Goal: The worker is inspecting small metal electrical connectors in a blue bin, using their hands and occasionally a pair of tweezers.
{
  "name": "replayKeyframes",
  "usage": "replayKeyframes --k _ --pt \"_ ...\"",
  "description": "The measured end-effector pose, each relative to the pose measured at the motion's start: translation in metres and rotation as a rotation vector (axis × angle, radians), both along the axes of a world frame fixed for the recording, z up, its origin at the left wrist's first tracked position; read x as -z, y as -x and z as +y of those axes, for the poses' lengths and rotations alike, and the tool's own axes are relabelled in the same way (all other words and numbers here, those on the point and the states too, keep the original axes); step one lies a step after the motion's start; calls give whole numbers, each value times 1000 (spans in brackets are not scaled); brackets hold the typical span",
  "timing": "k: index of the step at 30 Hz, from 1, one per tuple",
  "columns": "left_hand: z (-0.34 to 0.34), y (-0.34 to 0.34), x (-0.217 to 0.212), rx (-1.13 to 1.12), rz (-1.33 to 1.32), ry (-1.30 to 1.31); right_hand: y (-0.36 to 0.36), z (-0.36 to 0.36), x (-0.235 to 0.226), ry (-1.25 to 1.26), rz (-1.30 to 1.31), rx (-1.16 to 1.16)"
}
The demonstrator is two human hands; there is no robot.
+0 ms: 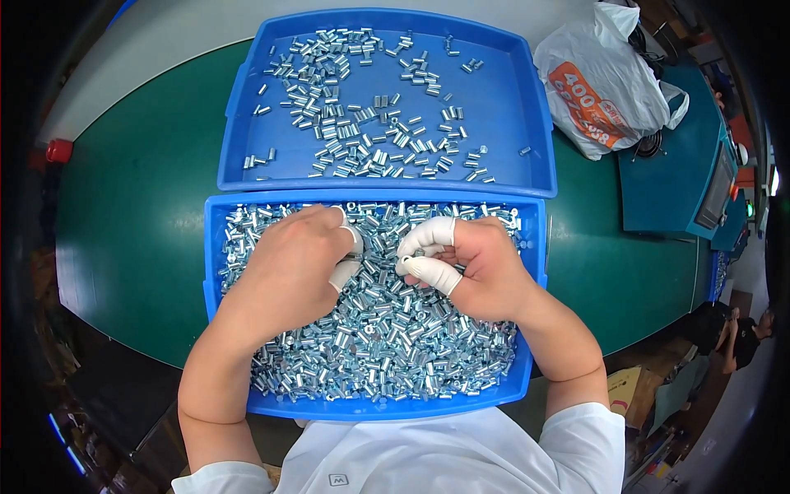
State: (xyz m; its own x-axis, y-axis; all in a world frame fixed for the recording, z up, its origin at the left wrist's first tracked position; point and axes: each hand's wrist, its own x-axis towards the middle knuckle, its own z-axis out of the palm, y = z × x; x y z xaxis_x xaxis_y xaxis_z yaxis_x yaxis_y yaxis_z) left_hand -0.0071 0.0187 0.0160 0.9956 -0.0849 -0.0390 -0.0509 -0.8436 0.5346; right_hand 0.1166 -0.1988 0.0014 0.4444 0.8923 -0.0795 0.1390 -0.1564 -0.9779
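Both hands are over the near blue tray (pixel 527 362), which is filled with small shiny metal sleeves (pixel 395 329). My left hand (pixel 300 259) is on the tray's left side, fingers curled toward the thumb. Its fingertips wear white finger cots, and whatever they hold is hidden. Right of it, my right hand (pixel 485 263) pinches a small metal sleeve (pixel 419 253) between thumb and fingers, also in white cots. Beyond, a second blue tray (pixel 485 90) bears a looser scatter of the same sleeves (pixel 337 123), mostly toward its left and near sides.
Under the trays is a green tabletop (pixel 140 214). A white plastic bag with orange print (pixel 592 90) lies right of the far tray. Farther right are a teal panel (pixel 666 181) and a cardboard box (pixel 638 395). Another person (pixel 745 342) is at the far right edge.
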Motion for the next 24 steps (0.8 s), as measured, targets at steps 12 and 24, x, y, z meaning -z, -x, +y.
replayKeyframes --k 12,24 --pt "-25 -1 8 -169 -166 628 6 1 5 -49 169 77" --pt "-25 -1 12 -162 -152 678 6 -2 5 -118 206 121"
